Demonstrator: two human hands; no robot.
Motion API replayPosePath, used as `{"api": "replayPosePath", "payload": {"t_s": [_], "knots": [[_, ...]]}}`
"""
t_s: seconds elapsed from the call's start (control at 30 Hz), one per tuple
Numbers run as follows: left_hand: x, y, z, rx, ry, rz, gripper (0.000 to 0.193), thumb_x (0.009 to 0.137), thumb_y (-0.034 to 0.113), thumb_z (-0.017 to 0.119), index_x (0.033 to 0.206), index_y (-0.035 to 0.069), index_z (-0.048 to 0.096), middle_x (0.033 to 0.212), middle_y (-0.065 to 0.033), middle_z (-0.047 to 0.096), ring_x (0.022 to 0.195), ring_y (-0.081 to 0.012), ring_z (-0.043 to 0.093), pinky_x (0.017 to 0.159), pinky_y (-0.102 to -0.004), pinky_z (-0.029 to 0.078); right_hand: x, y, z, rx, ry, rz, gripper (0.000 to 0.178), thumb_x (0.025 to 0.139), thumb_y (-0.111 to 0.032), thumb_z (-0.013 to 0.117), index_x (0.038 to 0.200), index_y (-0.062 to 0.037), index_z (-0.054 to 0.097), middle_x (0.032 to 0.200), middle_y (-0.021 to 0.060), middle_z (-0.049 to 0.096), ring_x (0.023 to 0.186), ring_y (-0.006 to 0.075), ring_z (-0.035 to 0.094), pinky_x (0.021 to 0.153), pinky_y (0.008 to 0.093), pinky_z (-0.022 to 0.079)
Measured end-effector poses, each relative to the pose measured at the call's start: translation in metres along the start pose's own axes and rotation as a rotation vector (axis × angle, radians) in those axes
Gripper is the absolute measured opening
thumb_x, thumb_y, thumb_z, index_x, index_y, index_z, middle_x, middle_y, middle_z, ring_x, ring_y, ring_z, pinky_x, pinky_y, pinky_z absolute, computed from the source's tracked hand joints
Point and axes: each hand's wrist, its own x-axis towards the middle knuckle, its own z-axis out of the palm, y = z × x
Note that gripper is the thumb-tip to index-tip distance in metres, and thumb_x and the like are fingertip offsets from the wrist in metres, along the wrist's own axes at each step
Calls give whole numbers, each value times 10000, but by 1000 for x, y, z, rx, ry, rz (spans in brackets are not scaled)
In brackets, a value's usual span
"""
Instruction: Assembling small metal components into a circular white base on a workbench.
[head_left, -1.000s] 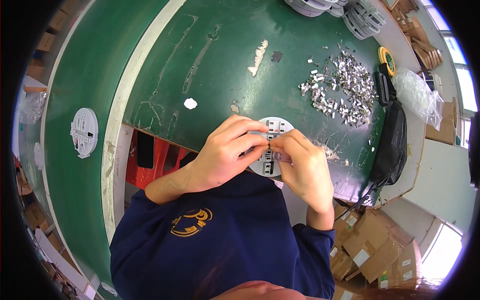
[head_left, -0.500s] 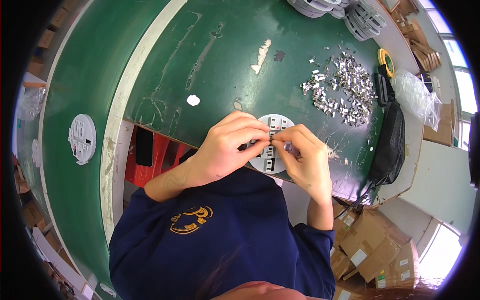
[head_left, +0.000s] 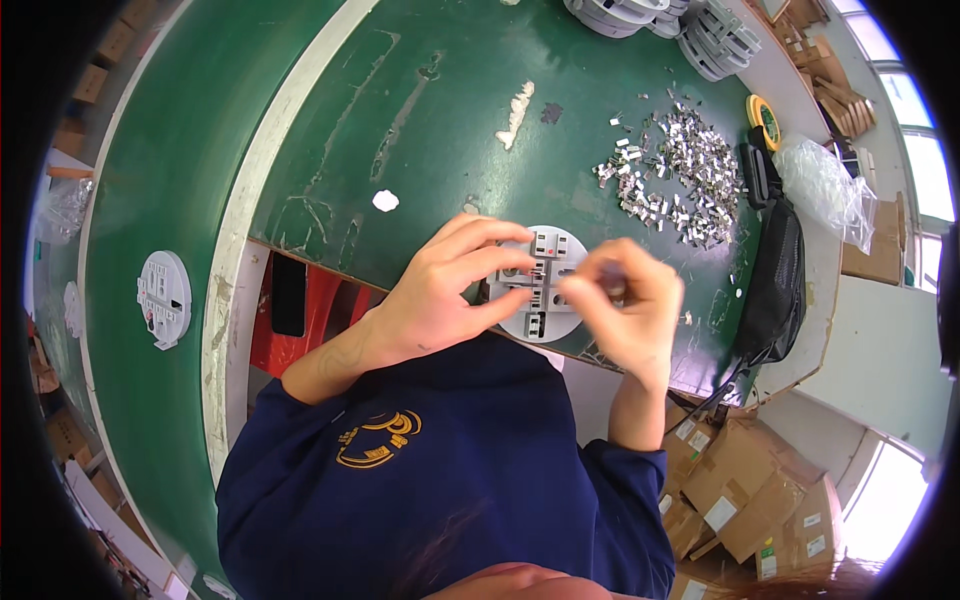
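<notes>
A round grey plastic base [head_left: 570,318] with slots and small metal pieces along its middle lies at the near edge of the green table. My left hand [head_left: 450,285] is over its left side, thumb and fingers apart, the fingertips at or just above the surface. At the base's right side my right hand [head_left: 640,310] is smeared by motion, its fingers curled in. A small purplish, see-through thing [head_left: 613,282] shows within those fingers; I cannot make out its kind.
Many small shiny metal pieces [head_left: 690,170] lie heaped at the right. Behind them are stacked grey plastic parts [head_left: 715,42], a yellow tape roll [head_left: 763,122] and a black bag [head_left: 778,290]. Another round grey part [head_left: 165,295] sits on the green surface to the left.
My right hand has pulled away to the right from the base's middle. My left thumb and fingers have spread apart, uncovering more of the base. The view has shifted slightly.
</notes>
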Motion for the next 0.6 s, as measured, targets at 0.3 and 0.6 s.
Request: {"api": "replayPosePath", "payload": {"t_s": [0.3,0.6], "knots": [[6,6,4,188,-253,31,1054,687,442,864,1427,-106,350,1476,-275,377,1408,-431,335,1165,-500,300,5,15,33,797,267,-189,500,1050,-262,399,574,-117,338,480,1,330,428,121,284,393,279,273],[9,0,9,310,-274,75,1096,648,451,869,1414,-122,333,1427,-274,410,1383,-431,364,1163,-510,310,16,17,44,278,131,-380,490,1000,-186,421,533,-104,300,455,22,354,395,129,260,396,312,265]]}}
